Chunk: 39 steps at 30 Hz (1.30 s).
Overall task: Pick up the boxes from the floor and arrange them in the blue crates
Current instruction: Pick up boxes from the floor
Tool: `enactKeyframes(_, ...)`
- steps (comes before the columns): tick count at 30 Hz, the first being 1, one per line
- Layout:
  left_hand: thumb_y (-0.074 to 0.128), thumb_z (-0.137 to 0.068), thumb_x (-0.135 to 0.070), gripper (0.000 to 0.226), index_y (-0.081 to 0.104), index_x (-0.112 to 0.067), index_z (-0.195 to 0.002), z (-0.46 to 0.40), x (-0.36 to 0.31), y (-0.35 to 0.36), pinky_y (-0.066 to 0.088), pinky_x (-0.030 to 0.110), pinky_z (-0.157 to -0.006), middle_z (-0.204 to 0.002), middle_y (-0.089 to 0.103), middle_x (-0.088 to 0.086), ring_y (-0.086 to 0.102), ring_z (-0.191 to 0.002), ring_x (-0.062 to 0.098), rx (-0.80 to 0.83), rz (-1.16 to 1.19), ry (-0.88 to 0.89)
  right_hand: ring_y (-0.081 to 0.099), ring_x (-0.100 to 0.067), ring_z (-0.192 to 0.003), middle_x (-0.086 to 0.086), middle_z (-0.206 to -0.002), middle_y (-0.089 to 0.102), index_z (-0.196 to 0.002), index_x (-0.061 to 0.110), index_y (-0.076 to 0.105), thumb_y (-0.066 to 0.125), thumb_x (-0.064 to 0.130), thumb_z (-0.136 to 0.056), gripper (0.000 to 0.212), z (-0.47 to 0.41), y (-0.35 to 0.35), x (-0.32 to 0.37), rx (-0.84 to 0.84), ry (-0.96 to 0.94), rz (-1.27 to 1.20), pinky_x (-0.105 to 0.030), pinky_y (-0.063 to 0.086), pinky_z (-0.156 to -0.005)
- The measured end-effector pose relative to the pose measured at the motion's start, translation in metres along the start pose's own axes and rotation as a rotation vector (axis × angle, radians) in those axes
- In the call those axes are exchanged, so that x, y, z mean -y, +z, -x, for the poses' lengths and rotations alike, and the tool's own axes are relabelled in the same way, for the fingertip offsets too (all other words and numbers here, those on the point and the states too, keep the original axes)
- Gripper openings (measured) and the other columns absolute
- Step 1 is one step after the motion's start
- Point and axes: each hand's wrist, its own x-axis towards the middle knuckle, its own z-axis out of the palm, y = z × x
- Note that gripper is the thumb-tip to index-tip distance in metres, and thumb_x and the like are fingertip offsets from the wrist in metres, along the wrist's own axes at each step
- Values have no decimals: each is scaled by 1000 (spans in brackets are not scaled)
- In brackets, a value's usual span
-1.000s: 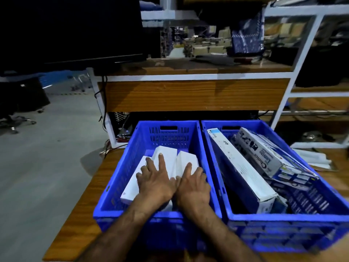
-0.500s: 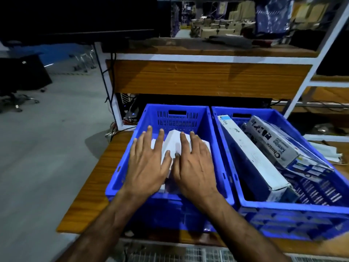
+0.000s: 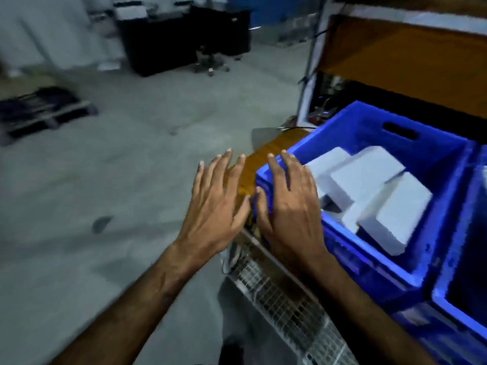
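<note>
**Both hands free beside the crate**

I see my left hand point(image 3: 214, 204) and right hand point(image 3: 290, 204) side by side, palms down, fingers straight and spread, holding nothing. The right one hovers over the near-left corner of the blue plastic crate point(image 3: 369, 119), where 3 plain white rectangular boxes point(image 3: 369, 177) lie overlapping. The crate sits on a brown wooden tabletop point(image 3: 274, 146).

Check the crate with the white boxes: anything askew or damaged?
The white boxes in the blue crate lie overlapped and tilted at different angles, not in a flat row. No damage or spill shows. Both hands, left and right, are open and hold nothing.
</note>
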Motion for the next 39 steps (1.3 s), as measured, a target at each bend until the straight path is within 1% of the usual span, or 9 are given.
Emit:
enactKeyframes(5,47,-96,-43,70,28,-15,-157,97,2,-17,13,50,-124,-162,26,12,25,-150,29,25,-131,-270,36,-33,-144,-19,-153,40,-146,6,46,56,32,-95,58,51,13,31,200,-167,-181,-51,27,-117)
enactKeyframes(9,46,-98,-42,70,22,-15,-159,184,-9,-34,5,47,-125,-165,18,12,19,-152,30,89,-228,-469,35,-32,-144,-19,-153,41,-147,7,44,49,36,-97,58,97,17,66,385,-316,-230,-50,23,-120)
enactKeyframes(12,46,-98,-41,71,22,-13,-158,249,-19,-54,10,49,-125,-165,18,14,20,-150,32,109,-280,-625,31,-30,-146,-17,-156,37,-151,10,38,45,38,-99,59,130,18,97,514,-443,-263,-48,21,-122)
enactKeyframes(15,43,-98,-41,71,20,-12,-159,312,-25,-76,12,51,-124,-164,18,16,20,-150,34,120,-320,-774,29,-30,-146,-17,-157,35,-153,11,34,44,39,-100,61,165,16,136,601,-598,-321,-47,18,-122)
enactKeyframes(18,41,-97,-43,72,21,-10,-158,365,-28,-91,14,53,-123,-164,18,18,22,-149,37,127,-349,-900,33,-33,-144,-19,-155,37,-152,9,36,48,37,-97,62,198,11,174,655,-740,-385,-50,22,-121)
enactKeyframes(23,51,-94,-41,77,23,-9,-158,452,-26,-111,14,51,-123,-163,20,20,24,-148,38,94,-399,-1064,34,-34,-143,-20,-155,38,-152,9,38,50,39,-95,65,252,10,236,701,-933,-414,-50,23,-120)
enactKeyframes(26,47,-94,-43,76,23,-9,-158,510,-21,-126,14,51,-123,-164,19,20,23,-149,38,90,-395,-1174,34,-34,-143,-20,-155,38,-151,8,38,51,40,-95,65,288,18,279,720,-1020,-414,-50,22,-120)
enactKeyframes(34,44,-94,-46,77,24,-6,-157,685,-7,-156,17,53,-122,-162,19,24,24,-147,42,159,-373,-1411,36,-38,-142,-24,-153,38,-150,5,40,57,39,-93,69,408,36,386,833,-1168,-378,-53,25,-119)
enactKeyframes(39,44,-94,-50,81,20,-7,-158,757,1,-153,21,54,-120,-163,16,25,24,-147,43,232,-324,-1537,40,-41,-139,-27,-149,42,-149,4,42,62,39,-88,73,471,57,429,933,-1233,-313,-54,29,-118)
